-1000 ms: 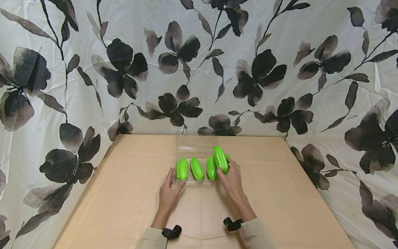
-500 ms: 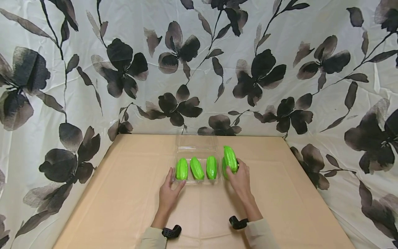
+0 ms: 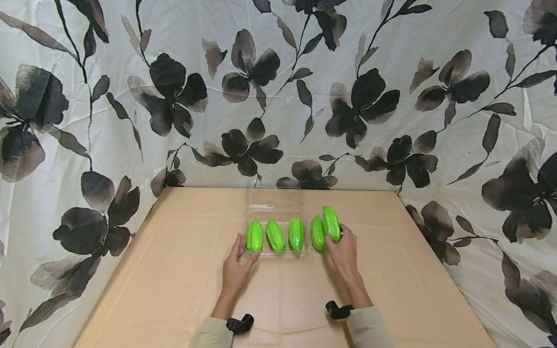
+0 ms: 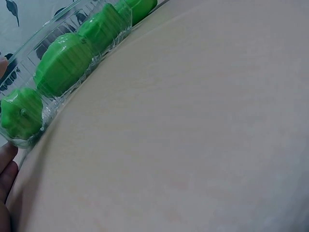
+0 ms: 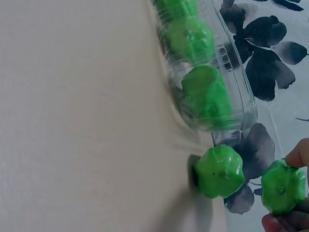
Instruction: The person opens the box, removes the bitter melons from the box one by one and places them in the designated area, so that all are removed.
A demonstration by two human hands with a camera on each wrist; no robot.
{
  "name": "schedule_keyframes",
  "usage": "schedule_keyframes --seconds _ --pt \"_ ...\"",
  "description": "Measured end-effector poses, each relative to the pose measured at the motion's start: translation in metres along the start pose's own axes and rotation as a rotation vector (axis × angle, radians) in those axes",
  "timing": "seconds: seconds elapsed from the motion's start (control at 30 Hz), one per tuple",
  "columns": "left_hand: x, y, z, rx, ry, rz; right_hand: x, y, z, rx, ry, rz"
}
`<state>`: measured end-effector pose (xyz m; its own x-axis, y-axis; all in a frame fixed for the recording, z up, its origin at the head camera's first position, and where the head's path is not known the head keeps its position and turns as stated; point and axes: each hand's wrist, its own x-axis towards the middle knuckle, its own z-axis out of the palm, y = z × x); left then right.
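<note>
Three vegetables [image 3: 275, 235] in box [image 3: 275, 208] gripped by left hand [image 3: 236, 266], toward worktop's [image 3: 174, 270] far edge; fourth vegetable [image 3: 331, 222] pinched by right hand [image 3: 345, 252], fifth vegetable [image 3: 317, 233] alongside.

On the table [image 3: 174, 280], a clamshell container [image 3: 278, 253] holds three cucumbers [image 3: 275, 235] in a row, its lid [image 3: 276, 198] on the far side. Just right lies a fourth cucumber [image 3: 317, 233]; farther right, a fifth cucumber [image 3: 331, 223] in the right hand [image 3: 344, 250]. The left hand [image 3: 236, 267] is at the container's near left corner.
</note>
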<state>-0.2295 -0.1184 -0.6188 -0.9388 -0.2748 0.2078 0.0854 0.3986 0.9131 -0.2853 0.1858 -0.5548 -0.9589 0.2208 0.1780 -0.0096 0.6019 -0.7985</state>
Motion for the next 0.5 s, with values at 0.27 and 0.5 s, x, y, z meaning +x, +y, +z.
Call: schedule_keyframes --seconds 0.27,0.5 --pt "0.0 0.0 0.0 0.004 -0.006 -0.006 0.002 0.01 -0.002 0.002 0.0 0.013" --pt "0.0 0.001 0.0 0.005 0.0 -0.01 0.003 0.016 0.0 -0.026 0.009 0.026"
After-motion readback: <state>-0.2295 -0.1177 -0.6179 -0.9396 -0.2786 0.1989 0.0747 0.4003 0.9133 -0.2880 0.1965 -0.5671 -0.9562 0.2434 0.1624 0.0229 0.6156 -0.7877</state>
